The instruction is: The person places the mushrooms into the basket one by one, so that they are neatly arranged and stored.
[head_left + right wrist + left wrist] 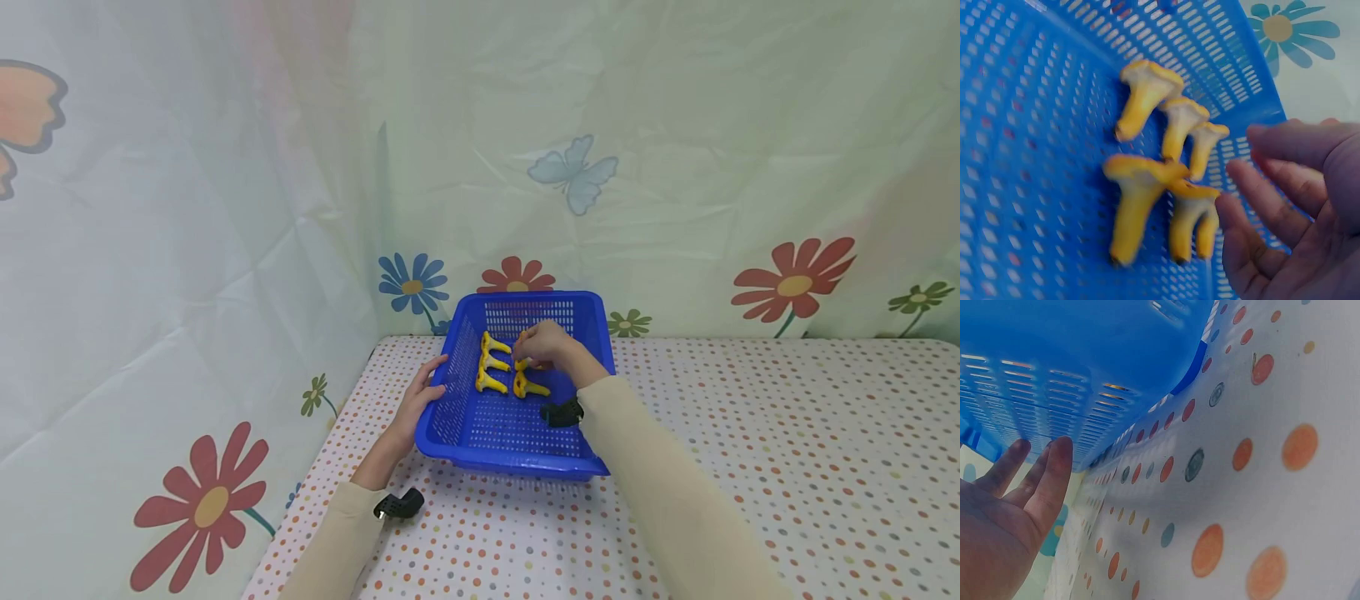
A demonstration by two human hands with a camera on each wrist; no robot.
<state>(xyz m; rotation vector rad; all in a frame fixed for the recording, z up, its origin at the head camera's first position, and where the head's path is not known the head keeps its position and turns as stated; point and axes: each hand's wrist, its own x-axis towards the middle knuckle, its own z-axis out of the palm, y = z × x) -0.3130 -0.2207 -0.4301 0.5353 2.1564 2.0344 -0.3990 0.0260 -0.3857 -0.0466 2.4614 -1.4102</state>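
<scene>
Inside a blue plastic basket [517, 461] lie several yellow mushrooms. Three of them, including a chanterelle-like mushroom [1145, 100], form a row along the left side. A larger yellow mushroom [1132, 209] lies in a second group, beside yellow stems [1180, 234] by my right fingertips. My right hand [546, 343] is inside the basket, fingers loosely bent, with nothing visible between thumb and fingers in the right wrist view; it partly hides mushrooms in the head view. My left hand [411, 408] is at the basket's left side, its extended fingers [1057, 469] against the outer wall.
The basket stands on a dotted tablecloth [750, 433], near the back edge. Flowered sheeting [645, 167] hangs behind the table and along its left. Dark bands [401, 504] circle both wrists.
</scene>
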